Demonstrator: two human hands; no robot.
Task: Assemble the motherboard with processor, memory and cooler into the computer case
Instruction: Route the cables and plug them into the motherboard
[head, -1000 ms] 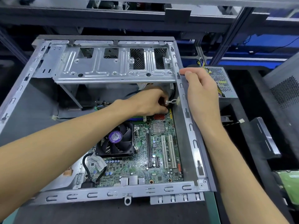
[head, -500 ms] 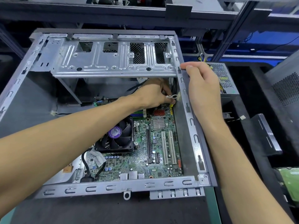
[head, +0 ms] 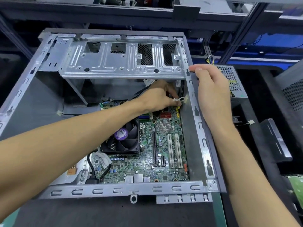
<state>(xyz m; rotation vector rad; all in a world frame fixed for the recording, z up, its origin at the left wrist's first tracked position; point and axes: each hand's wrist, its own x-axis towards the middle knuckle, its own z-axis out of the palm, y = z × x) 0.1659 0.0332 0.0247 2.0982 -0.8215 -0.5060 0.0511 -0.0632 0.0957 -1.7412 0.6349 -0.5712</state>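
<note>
The open grey computer case (head: 199, 125) lies flat with the green motherboard (head: 164, 145) inside it. The black cooler fan (head: 122, 140) with a purple label sits on the board, and the memory sticks (head: 145, 115) show just beyond it. My left hand (head: 155, 97) reaches to the board's far right corner, its fingers curled round a black cable end beside a white cable tie (head: 179, 99); the fingertips are partly hidden. My right hand (head: 211, 89) grips the case's right rim, thumb on top.
A metal drive cage (head: 123, 63) spans the far end of the case above my left hand. A power supply (head: 234, 79) stands right of the case, and a black panel (head: 275, 140) and a green board (head: 296, 185) lie further right. A black cable (head: 91, 169) loops at the motherboard's near left.
My left hand's fingers have worked slightly deeper at the board's far right corner by the cable tie. My right hand keeps its hold on the rim. The view has shifted a little.
</note>
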